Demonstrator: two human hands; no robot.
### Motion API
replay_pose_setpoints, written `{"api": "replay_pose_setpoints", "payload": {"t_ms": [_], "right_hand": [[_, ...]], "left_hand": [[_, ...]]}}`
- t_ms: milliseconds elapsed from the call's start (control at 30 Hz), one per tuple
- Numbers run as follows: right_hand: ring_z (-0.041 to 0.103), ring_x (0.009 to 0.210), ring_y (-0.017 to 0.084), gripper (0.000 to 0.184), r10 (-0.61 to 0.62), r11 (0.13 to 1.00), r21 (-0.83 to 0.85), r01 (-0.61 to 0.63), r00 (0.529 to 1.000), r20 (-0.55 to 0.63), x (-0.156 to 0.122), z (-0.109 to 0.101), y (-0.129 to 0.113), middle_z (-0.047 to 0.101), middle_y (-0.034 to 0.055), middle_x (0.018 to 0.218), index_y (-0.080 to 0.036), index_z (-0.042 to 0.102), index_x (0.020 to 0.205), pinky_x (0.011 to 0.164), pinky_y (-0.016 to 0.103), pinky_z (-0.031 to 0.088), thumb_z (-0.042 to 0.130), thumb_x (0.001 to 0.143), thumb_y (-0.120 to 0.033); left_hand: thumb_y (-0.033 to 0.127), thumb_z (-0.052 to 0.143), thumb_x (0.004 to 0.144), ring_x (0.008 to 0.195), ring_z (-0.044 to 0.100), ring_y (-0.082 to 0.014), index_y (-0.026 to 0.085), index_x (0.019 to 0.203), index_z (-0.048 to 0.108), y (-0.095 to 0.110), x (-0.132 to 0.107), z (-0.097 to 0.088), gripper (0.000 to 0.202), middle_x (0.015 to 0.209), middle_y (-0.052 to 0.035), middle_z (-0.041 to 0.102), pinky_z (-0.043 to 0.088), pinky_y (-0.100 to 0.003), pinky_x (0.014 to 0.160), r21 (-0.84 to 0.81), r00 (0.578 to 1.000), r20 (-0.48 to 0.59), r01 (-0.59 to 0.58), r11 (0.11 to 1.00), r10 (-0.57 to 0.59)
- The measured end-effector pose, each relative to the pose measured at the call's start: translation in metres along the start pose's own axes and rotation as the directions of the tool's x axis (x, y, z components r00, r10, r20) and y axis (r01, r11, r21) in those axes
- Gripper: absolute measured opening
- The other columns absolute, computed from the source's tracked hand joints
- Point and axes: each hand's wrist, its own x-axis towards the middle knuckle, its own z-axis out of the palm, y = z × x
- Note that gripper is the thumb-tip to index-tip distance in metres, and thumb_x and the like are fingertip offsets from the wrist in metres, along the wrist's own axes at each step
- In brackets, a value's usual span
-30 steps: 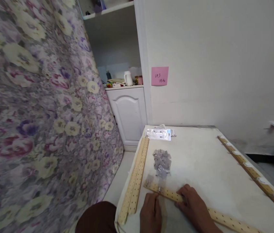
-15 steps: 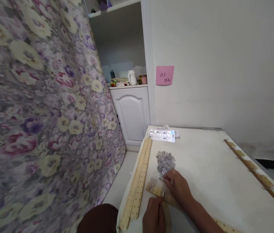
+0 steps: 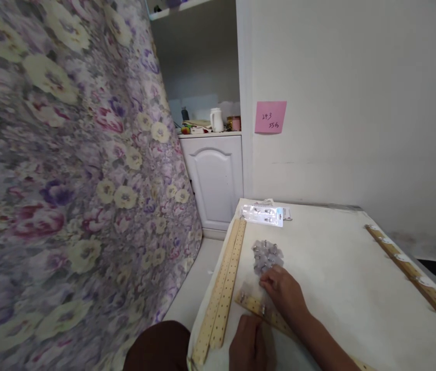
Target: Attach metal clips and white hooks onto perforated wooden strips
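Observation:
A perforated wooden strip [image 3: 254, 305] lies slantwise near the table's front, with small translucent pieces bearing metal hooks at its left end. Just below its near edge is my left hand [image 3: 247, 344], fingers curled closed; whatever they hold is hidden. My right hand [image 3: 285, 292] reaches over the strip with thumb and fingers pinched together at the near side of a pile of translucent metal-hooked pieces [image 3: 267, 256]. Anything between those fingertips is too small to make out. The right forearm covers part of the strip.
Two more perforated strips [image 3: 228, 288] lie along the table's left edge. A clear blister pack [image 3: 261, 215] rests at the back. On the right edge is a wooden strip with white round pieces [image 3: 402, 257]. A floral curtain [image 3: 86, 180] hangs left, a white cabinet [image 3: 216, 180] beyond.
The whole view has shifted slightly to the right. My right hand stays close to the pile, its fingers now pinched tighter. My left hand keeps its place by the strip.

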Motion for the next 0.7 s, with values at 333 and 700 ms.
{"api": "replay_pose_setpoints", "payload": {"t_ms": [333, 700], "right_hand": [[0.055, 0.065, 0.014, 0.012, 0.009, 0.95, 0.309, -0.038, 0.995, 0.098, -0.06, -0.039, 0.0, 0.058, -0.0011, 0.069, -0.021, 0.064, 0.068, 0.06, 0.024, 0.04, 0.058, 0.077, -0.024], [0.057, 0.071, 0.013, 0.009, -0.047, 0.94, 0.34, -0.024, 0.979, 0.2, -0.109, -0.046, 0.022, 0.058, -0.001, 0.075, -0.021, 0.061, 0.07, 0.065, 0.022, 0.042, 0.056, 0.077, -0.018]], "left_hand": [[0.039, 0.044, 0.088, 0.074, 0.058, -0.0169, 0.021, 0.098, 0.062, 0.039, -0.005, -0.007, 0.027, 0.081, -0.0039, 0.062, 0.048, -0.027, 0.067, -0.115, 0.999, -0.048, 0.01, 0.993, -0.016], [0.032, 0.057, 0.078, 0.067, 0.055, -0.014, 0.019, 0.08, 0.062, 0.075, -0.019, 0.01, 0.014, 0.072, -0.0004, 0.062, 0.042, -0.022, 0.06, -0.25, 0.946, 0.257, 0.263, 0.932, -0.198]]}}
